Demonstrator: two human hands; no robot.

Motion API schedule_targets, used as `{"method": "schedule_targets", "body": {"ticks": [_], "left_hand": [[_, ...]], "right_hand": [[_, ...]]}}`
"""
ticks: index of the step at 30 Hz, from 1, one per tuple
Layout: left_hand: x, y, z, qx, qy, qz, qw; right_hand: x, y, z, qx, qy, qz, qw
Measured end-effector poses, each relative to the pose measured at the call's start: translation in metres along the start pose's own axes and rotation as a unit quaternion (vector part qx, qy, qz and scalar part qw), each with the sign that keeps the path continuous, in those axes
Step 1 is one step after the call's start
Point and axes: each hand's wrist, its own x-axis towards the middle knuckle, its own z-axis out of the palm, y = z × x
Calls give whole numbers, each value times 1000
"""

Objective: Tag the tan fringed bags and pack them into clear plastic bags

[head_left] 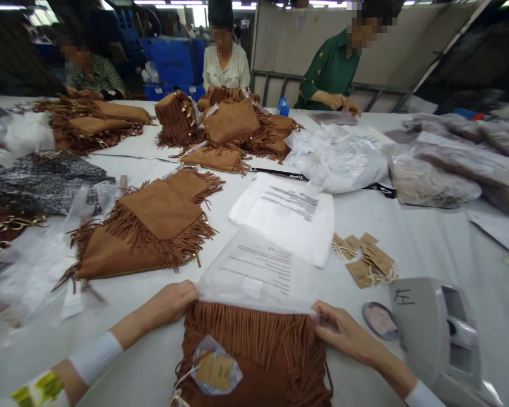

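A brown suede fringed bag [258, 356] lies in front of me, its top end inside a clear plastic bag [258, 271] printed with black text. My left hand [172, 302] pinches the plastic bag's left open edge beside the fringe. My right hand [343, 333] grips the right open edge. A kraft hang tag in a small clear sleeve [215, 370] lies on the suede near me.
A stack of fringed bags [152, 226] lies left, with more piled [233, 127] at the far side. Loose kraft tags [367, 260] lie right, near a grey machine [436, 333]. More plastic bags [288, 215] lie ahead. Three people work across the table.
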Motion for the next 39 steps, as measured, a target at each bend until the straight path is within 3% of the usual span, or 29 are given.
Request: {"method": "schedule_targets", "body": {"ticks": [3,8,11,15,18,21,23,25,27,31,34,37,39], "left_hand": [[-5,12,-8,-103,-6,-61,993],[-5,26,-26,-285,-62,-155,944],[-6,29,-16,-228,7,-145,963],[-13,30,13,-130,106,-96,981],[-19,31,17,-114,115,-67,985],[-25,33,-2,-132,61,-49,988],[-34,38,-14,-160,-1,-45,986],[-49,49,-13,-173,-51,-41,983],[-72,61,3,-163,-70,-33,984],[-109,71,52,-127,3,-33,991],[-102,65,65,-95,39,-46,994],[-79,60,52,-78,42,-50,995],[-71,60,40,-84,28,-25,996]], "right_hand": [[-2,5,7,-2,13,-1,1000],[3,27,22,-44,67,-16,997],[4,36,30,-72,103,-31,992],[1,44,42,-127,168,-109,971],[-1,47,48,-156,212,-174,949],[-2,45,49,-167,224,-211,937],[-8,40,49,-167,216,-221,936],[-22,33,52,-158,183,-208,948],[-44,26,59,-139,137,-180,964],[-79,19,70,-100,73,-125,984],[-85,22,61,-72,52,-106,990],[-85,27,42,-66,37,-114,991],[-88,27,34,-88,-14,-150,985]]}}
